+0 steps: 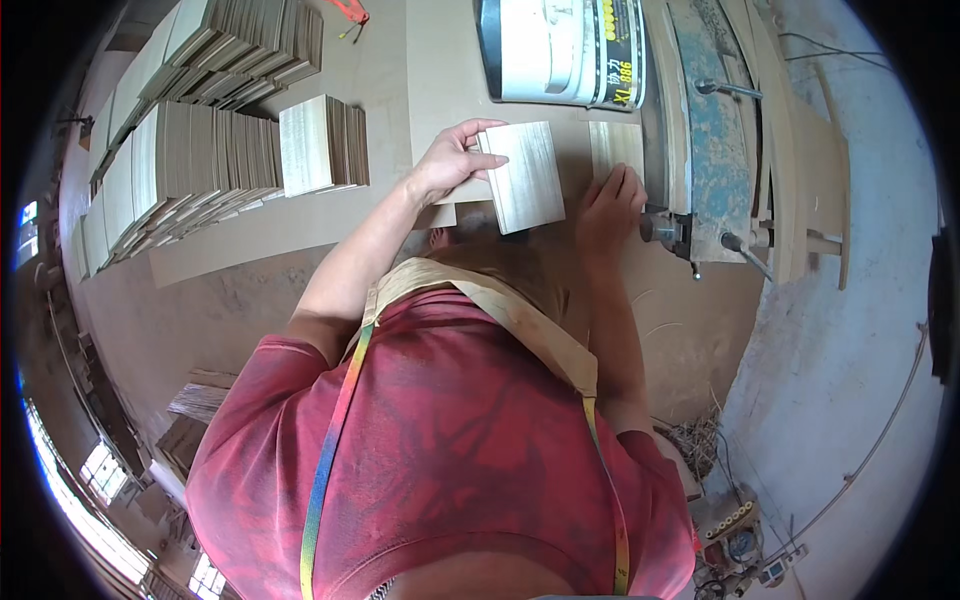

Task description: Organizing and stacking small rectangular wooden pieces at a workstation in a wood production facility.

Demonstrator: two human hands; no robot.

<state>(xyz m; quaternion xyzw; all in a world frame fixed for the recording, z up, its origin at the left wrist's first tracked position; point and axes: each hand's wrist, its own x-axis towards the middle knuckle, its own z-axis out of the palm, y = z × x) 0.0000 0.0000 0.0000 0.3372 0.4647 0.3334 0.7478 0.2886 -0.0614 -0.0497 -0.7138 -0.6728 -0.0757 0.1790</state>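
Observation:
My left hand [455, 165] grips a small bundle of pale wooden panels [528, 178] by its left edge, thumb on top and fingers behind. The bundle is tilted a little, and more than one layer shows at its left side. To the right, my right hand [612, 205] has its fingers bent over the near end of another pale wooden panel [614, 145], which lies beside the machine. Its thumb is mostly hidden.
Long rows of stacked wooden panels [200, 150] stand at the left, with a shorter stack [308, 145] at their end. A white bucket [545, 50] lies ahead. A worn blue machine [720, 140] borders the right side. A red-handled tool [350, 12] rests at the far edge.

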